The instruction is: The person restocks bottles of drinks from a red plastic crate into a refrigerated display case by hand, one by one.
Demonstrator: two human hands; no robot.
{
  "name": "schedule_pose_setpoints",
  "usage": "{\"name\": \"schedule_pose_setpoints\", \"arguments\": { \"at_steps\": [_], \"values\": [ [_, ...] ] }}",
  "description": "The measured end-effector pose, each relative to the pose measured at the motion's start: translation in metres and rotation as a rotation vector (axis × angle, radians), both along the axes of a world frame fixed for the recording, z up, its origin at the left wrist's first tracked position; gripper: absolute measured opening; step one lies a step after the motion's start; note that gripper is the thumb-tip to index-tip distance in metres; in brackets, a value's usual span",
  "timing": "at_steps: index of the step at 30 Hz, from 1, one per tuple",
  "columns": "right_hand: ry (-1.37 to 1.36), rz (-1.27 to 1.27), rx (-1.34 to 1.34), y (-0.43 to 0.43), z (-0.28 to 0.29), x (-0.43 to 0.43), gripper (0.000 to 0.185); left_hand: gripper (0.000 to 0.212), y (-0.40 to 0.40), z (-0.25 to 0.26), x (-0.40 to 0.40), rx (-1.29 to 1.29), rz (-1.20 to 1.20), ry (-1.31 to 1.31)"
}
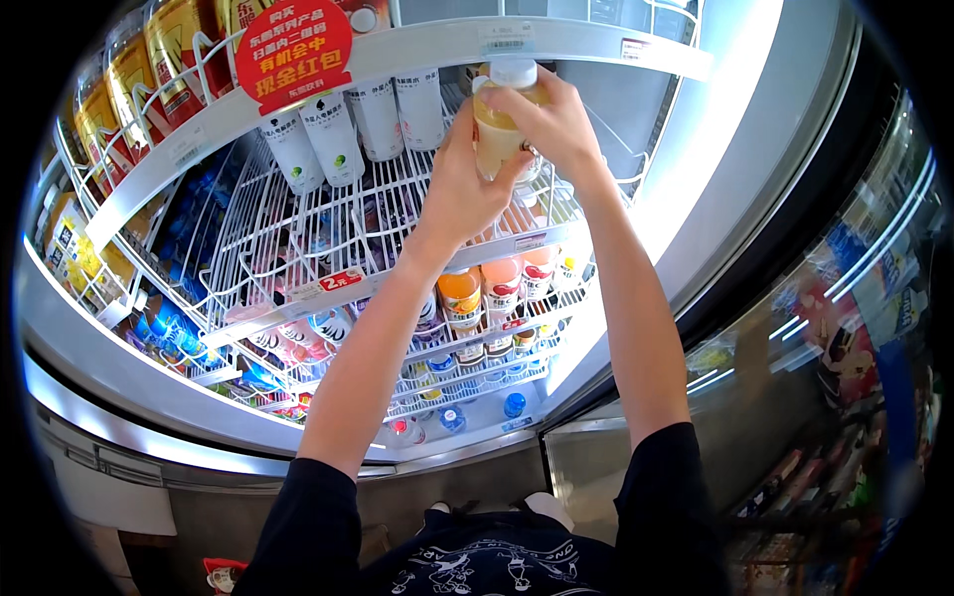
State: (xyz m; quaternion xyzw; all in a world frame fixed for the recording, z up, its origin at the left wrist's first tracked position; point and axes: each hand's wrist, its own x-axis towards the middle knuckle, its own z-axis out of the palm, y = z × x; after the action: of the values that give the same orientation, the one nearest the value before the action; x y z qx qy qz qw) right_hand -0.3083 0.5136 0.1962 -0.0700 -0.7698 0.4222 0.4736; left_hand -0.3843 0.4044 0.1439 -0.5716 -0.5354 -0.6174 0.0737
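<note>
Both my hands are raised at a wire shelf (387,195) inside a lit drinks cooler. My left hand (466,182) grips the left side of a plastic bottle (498,141) with pale yellow contents and a white cap. My right hand (555,123) holds the same bottle from the right, its fingers over the upper part. A second pale cap or bottle top shows just left of the bottle's neck; whether it belongs to another bottle I cannot tell. White printed bottles (332,141) stand on the same shelf to the left of my hands.
Above runs a white shelf rail (425,46) with a round red sign (294,52) and gold and red bottles (175,52) behind it. Orange drink bottles (460,296) and others fill lower shelves. A glass door (745,357) stands at the right, and the cooler's lower edge curves below.
</note>
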Motion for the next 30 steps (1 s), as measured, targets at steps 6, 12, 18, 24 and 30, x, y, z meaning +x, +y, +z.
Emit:
{"name": "schedule_pose_setpoints", "arguments": {
  "at_steps": [6,12,18,24,30],
  "values": [
    [-0.142,-0.095,-0.055,-0.002,0.008,-0.009,0.056,0.063,0.005,-0.003,-0.011,-0.043,0.08,0.026],
    [-0.01,-0.158,-0.076,0.023,-0.02,-0.008,0.048,0.06,0.004,-0.005,0.002,-0.182,0.168,0.111],
    [-0.269,-0.17,-0.036,0.014,0.007,-0.005,0.054,0.061,0.007,-0.007,-0.006,-0.186,0.181,0.086],
    [-0.227,-0.175,0.092,0.0,-0.008,-0.007,0.061,0.069,-0.001,-0.012,-0.007,-0.383,0.294,0.197],
    [-0.274,-0.17,0.117,0.013,-0.009,-0.015,0.086,0.13,0.011,-0.008,-0.002,-0.215,0.353,0.234]
  ]
}}
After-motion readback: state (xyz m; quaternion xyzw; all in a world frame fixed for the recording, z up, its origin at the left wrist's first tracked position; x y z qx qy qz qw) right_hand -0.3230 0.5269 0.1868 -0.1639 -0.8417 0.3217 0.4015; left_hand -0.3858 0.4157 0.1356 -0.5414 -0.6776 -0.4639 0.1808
